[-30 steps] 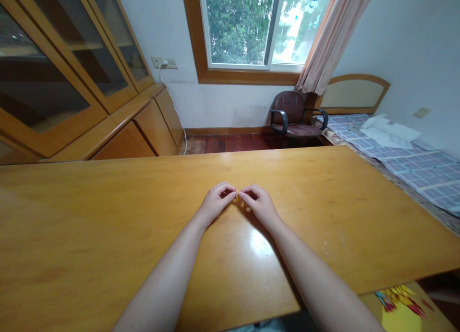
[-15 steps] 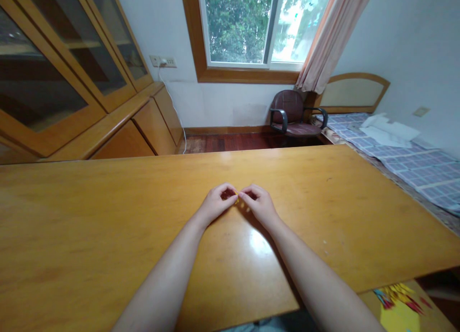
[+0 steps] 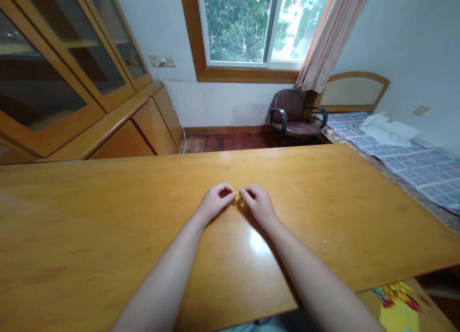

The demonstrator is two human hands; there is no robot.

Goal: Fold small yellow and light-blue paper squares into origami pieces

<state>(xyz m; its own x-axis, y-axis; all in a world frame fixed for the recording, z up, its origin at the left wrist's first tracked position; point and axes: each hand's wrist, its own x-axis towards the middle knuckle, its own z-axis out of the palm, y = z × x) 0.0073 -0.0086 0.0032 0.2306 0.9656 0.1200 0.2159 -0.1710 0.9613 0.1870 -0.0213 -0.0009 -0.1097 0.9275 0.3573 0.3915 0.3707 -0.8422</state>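
Note:
Over the middle of the wooden table (image 3: 118, 217), my left hand (image 3: 216, 201) and my right hand (image 3: 259, 202) meet almost fingertip to fingertip. Between them is a small yellow piece (image 3: 237, 196) that looks like folded paper; it is too small for me to make out its folds. Thumb and forefinger of the left hand pinch one side of it. The right thumb and forefinger close on its other side. Both hands are just above the tabletop, and the remaining fingers curl out of sight.
At the lower right, a lower surface holds a yellow sheet (image 3: 398, 316) and several yellow and red slim pieces (image 3: 398, 291). A wooden cabinet (image 3: 118, 102) stands at the left. Beyond the table are a maroon armchair (image 3: 289, 107) and a bed (image 3: 398, 154) with white sheets on it.
The fingertips have moved slightly apart, and more of the yellow piece shows between them. The arms stay almost where they were.

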